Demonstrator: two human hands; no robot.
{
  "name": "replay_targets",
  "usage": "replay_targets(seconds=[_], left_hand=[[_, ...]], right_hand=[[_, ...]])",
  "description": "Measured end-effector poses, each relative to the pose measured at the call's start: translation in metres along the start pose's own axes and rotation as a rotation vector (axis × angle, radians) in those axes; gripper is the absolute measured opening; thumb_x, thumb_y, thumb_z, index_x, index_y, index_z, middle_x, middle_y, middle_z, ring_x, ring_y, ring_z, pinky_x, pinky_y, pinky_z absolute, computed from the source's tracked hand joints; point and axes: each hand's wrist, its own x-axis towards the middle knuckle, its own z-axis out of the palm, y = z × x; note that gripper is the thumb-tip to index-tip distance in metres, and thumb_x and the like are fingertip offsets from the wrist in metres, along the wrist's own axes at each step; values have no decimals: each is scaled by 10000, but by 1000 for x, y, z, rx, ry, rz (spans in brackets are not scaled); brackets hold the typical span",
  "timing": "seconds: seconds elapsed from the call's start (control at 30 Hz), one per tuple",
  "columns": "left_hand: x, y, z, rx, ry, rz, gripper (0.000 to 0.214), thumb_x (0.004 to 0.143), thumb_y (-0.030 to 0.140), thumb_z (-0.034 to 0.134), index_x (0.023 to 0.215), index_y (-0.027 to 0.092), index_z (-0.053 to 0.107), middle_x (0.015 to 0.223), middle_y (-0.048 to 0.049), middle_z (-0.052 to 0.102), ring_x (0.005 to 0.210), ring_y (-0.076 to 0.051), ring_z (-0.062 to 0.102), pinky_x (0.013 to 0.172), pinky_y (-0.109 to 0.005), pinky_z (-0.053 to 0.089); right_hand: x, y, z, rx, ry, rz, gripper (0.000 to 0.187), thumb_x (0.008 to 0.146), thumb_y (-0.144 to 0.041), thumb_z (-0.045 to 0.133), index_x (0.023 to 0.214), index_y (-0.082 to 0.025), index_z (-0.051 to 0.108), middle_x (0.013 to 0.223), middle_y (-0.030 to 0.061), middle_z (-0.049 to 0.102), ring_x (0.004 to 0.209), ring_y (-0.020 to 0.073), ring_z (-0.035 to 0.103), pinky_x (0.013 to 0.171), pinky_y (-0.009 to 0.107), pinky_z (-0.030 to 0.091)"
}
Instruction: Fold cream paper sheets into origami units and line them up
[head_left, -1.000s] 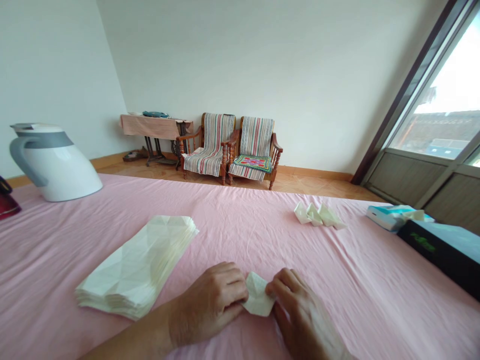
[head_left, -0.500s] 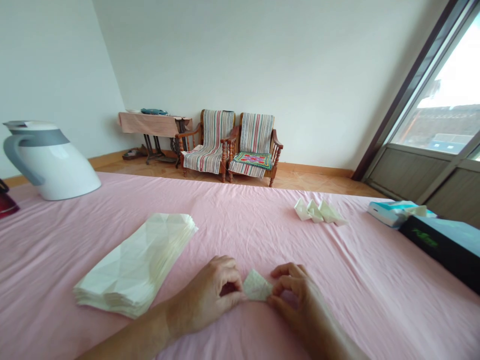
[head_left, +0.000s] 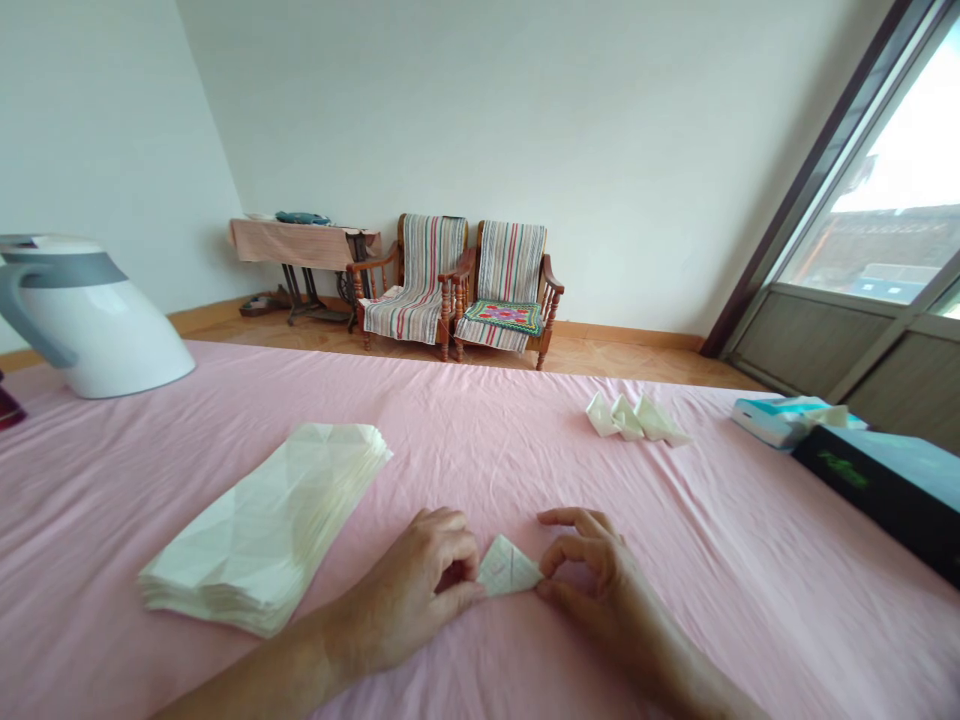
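A small piece of pale paper [head_left: 508, 566], folded into a triangle with its point away from me, lies on the pink cloth [head_left: 480, 450]. My left hand [head_left: 439, 565] pinches its left corner between thumb and fingers. At the right corner, my right hand [head_left: 589, 570] has thumb and index finger closed on the edge, its other fingers curled above. Left of my hands lies a thick stack of creased pale paper sheets [head_left: 274, 520]. Farther off to the right, several folded paper pieces [head_left: 634, 417] stand in a joined row.
A white and grey jug [head_left: 120, 325] stands at the left, with a dark red object [head_left: 9, 408] at the frame edge. On the right are a tissue pack [head_left: 787, 418] and a black box [head_left: 877, 490]. Two wooden armchairs [head_left: 457, 290] stand beyond the cloth's far edge.
Both hands still hold the folded paper's corners. A crease line down its middle now shows more plainly. The whole view has shifted slightly.
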Motion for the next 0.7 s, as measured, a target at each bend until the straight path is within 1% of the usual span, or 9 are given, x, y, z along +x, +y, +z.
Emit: replay_targets(seconds=[0.17, 0.33, 0.5, 0.7], left_hand=[[-3, 0, -5, 60, -21, -7, 208, 762, 99, 710, 666, 163, 536, 761, 46, 547, 784, -130, 510, 742, -248, 339], [-3, 0, -4, 44, -20, -50, 167, 769, 113, 669, 663, 167, 552, 762, 36, 554, 766, -135, 512, 720, -244, 349], [0, -1, 0, 23, 1, -71, 195, 825, 186, 643, 650, 161, 561, 732, 24, 557, 742, -139, 516, 699, -245, 350], [2, 1, 2, 53, 33, -65, 198, 780, 113, 644, 621, 157, 533, 694, 33, 552, 704, -125, 511, 681, -239, 335]], right_hand=[[-2, -4, 1, 52, -53, -5, 122, 750, -161, 625, 646, -224, 638, 1194, 48, 595, 1174, 257, 465, 973, 431, 341], [-2, -1, 7, 10, -40, -20, 109, 768, -187, 638, 665, -223, 643, 1159, 55, 609, 1162, 261, 466, 968, 435, 352], [-2, 0, 10, -52, -17, -16, 169, 815, -227, 617, 646, -220, 620, 1148, 62, 617, 1142, 282, 482, 941, 477, 361], [-3, -7, 11, -147, 27, 4, 208, 804, -178, 640, 616, -200, 554, 1118, 75, 631, 1097, 280, 522, 887, 448, 389]])
